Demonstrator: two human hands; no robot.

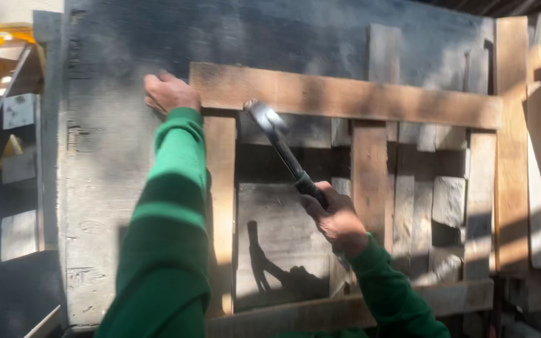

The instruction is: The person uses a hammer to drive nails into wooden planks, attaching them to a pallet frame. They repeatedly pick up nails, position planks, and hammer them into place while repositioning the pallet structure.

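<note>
My right hand (pixel 333 216) grips the dark handle of a hammer (pixel 280 144), whose metal head is raised near the underside of a long wooden plank (pixel 345 97) lying across the top of a wooden frame. My left hand (pixel 169 92) rests at the left end of that plank, fingers pressed on the grey board (pixel 108 156) beneath. Both arms wear green sleeves. A vertical plank (pixel 221 206) runs down from the left end of the top plank. The hammer's shadow falls on a panel (pixel 277 250) inside the frame.
More upright planks (pixel 369 181) and short wood blocks (pixel 449 200) fill the frame's right side. A tall plank (pixel 511 144) stands at the right. A bottom plank (pixel 320 313) closes the frame. Yellow material and wood scraps (pixel 1 75) lie at the far left.
</note>
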